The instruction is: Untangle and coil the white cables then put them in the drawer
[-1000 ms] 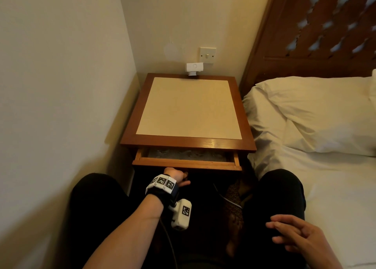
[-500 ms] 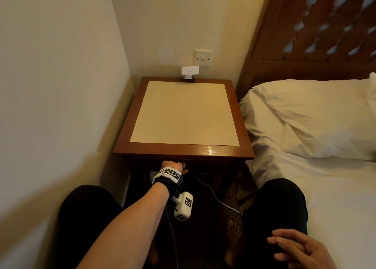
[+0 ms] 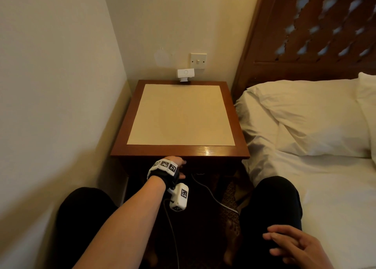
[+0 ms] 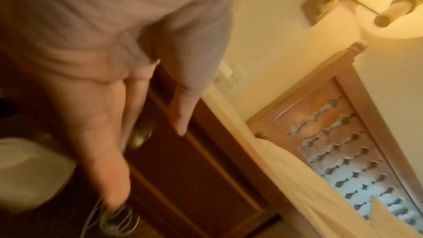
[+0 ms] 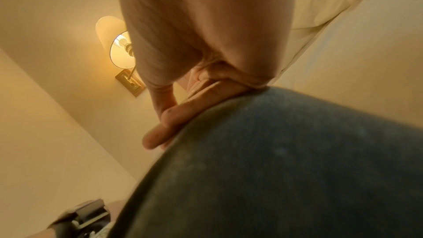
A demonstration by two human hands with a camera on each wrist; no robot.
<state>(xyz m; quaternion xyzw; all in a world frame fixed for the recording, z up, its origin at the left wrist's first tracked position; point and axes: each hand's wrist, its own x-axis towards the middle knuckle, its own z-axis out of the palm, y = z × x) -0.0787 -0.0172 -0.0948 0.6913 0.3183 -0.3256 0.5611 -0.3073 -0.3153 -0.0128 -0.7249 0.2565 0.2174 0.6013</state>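
Observation:
The drawer (image 3: 205, 167) of the wooden nightstand (image 3: 179, 151) is pushed in under the top. My left hand (image 3: 176, 164) is at the drawer front, its fingertips hidden below the top's edge. In the left wrist view the fingers (image 4: 103, 151) lie fairly straight along the drawer front (image 4: 194, 178) beside a brass knob (image 4: 139, 137). Thin pale cable loops (image 4: 119, 218) show blurred near the fingertips. A white cable (image 3: 209, 193) runs from beside that hand down to the floor by my right knee. My right hand (image 3: 293, 246) lies flat on my right thigh (image 5: 286, 169), holding nothing.
A wall stands close on the left, and a bed with a white pillow (image 3: 305, 116) is on the right. A small white device (image 3: 185, 74) sits at the back of the nightstand under a wall switch (image 3: 198, 61). My knees flank the dark floor gap.
The drawer stood open a second ago; my left hand pushed it in and it is now shut. My right hand stayed on the thigh.

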